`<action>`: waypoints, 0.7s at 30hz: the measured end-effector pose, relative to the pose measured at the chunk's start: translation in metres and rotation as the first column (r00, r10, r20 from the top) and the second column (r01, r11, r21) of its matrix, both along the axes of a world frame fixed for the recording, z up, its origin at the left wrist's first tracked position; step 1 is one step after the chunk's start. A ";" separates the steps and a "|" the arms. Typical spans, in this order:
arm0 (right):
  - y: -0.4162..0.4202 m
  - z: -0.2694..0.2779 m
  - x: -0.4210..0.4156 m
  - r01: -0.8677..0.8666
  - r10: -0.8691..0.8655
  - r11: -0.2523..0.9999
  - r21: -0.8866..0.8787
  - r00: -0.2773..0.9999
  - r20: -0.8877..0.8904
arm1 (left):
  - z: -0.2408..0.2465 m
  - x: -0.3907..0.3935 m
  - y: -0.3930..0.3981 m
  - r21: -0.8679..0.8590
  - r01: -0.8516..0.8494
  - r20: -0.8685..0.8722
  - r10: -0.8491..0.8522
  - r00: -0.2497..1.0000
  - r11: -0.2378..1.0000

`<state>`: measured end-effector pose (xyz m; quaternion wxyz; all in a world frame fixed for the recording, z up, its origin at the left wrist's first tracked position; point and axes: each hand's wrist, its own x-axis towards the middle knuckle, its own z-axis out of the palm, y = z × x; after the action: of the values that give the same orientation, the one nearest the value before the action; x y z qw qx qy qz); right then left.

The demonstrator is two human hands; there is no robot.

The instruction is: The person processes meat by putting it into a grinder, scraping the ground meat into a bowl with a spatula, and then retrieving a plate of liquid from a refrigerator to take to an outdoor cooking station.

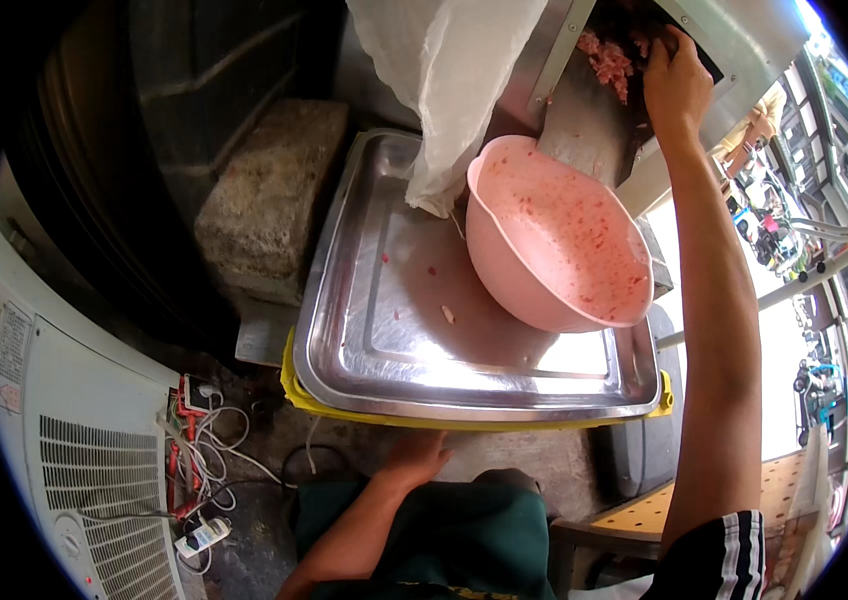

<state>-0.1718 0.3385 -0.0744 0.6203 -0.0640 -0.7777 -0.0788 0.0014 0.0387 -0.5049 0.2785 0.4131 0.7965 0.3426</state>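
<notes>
My right hand (675, 86) reaches up into the dark opening of a metal machine (754, 45), its fingertips beside pink ground meat (607, 64); whether it grips anything is hidden. Beneath the opening, a metal chute (589, 124) slopes down to a pink plastic bowl (559, 232). The bowl is tilted, with bits of meat stuck to its inside, over a stainless steel tray (409, 300) holding a few scraps. My left hand (420, 457) is low, by the tray's near edge, its fingers partly hidden. A whitish translucent plastic bag (454, 90) hangs over the tray's far side.
A yellow rim (304, 394) shows under the tray. To the left are a rough stone-like block (274, 195), a white appliance with a vent grille (101, 450), and tangled cables with a power strip (202, 536). A perforated wooden seat (634, 510) stands at lower right; a street lies beyond.
</notes>
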 end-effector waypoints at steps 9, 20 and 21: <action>-0.005 0.004 -0.051 0.130 -0.136 0.988 0.080 0.987 0.086 | -0.015 -0.002 -0.007 -0.029 0.028 -0.024 -0.029 0.999 0.999; -0.021 0.007 0.000 0.073 -0.080 0.991 0.110 0.995 0.063 | -0.017 -0.007 -0.003 0.048 0.009 -0.149 -0.001 0.989 0.999; -0.032 0.008 -0.001 0.081 -0.091 0.992 0.100 0.992 0.092 | -0.014 -0.008 -0.002 0.012 0.023 -0.125 -0.022 0.992 1.000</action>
<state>-0.1724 0.3069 -0.0667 0.5806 -0.0638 -0.7985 -0.1456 -0.0069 0.0365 -0.5184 0.2294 0.4445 0.8053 0.3183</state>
